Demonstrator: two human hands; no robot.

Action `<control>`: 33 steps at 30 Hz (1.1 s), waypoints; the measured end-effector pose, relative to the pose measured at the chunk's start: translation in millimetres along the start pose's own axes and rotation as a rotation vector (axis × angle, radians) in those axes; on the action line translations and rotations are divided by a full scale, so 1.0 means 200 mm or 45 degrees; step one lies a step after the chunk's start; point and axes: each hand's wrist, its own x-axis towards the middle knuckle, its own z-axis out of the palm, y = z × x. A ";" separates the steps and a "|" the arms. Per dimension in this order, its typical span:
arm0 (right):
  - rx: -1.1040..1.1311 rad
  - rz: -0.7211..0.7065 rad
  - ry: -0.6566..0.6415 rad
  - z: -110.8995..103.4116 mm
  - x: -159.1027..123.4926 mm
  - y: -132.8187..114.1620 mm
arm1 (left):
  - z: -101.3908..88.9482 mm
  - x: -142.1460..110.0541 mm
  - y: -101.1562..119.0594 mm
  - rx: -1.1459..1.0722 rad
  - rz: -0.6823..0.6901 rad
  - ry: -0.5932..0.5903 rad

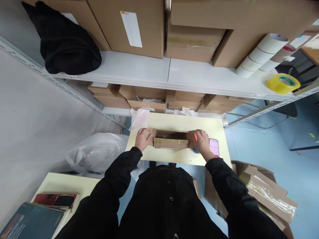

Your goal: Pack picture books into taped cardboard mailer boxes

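Observation:
On the pale yellow table stands a small cardboard box, its top open and its end flaps turned out to both sides. My left hand grips the left flap, fingers behind it and thumb in front. At the other end my right hand is closed at the right flap. A small bright orange thing shows at those fingers; its kind is unclear. Below that hand a blue object is partly hidden. A phone with a lit pink screen lies just right of it.
Beyond the table rises a metal shelf loaded with cardboard boxes, a black cloth bag and yellow tape. Flattened cardboard fills a carton at right. A clear plastic bag and a side table with books are at left.

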 end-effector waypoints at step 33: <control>0.045 -0.259 -0.656 0.17 0.09 -0.10 | 0.17 -0.18 -0.03 0.123 0.151 -0.568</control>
